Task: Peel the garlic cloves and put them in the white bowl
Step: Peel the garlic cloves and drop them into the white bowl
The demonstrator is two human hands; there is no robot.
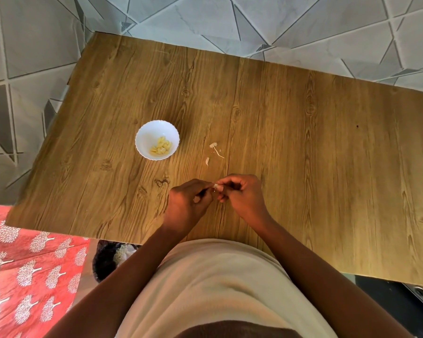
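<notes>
Item: garlic clove [216, 186], small and pale, held above the near middle of the wooden table [303, 142]; how much skin remains is too small to tell.

Left hand [187, 203]: fingers curled, tips pinching one end of the clove.

Right hand [242, 193]: fingers curled, tips pinching the other end; the two hands meet at the clove.

White bowl [147, 132]: scalloped rim, standing on the table up and to the left of the hands, apart from them. Contents: a small heap of peeled cloves [161, 146].

Skin scraps [214, 148]: a few pale bits and a stem on the table between the bowl and the hands.

Risks, as judged: the clove is slight and probably slick, so a hard pull on the skin could flick it from the fingertips onto the table or over the near edge. Loose skin clinging to the clove could ride with it into the bowl.
</notes>
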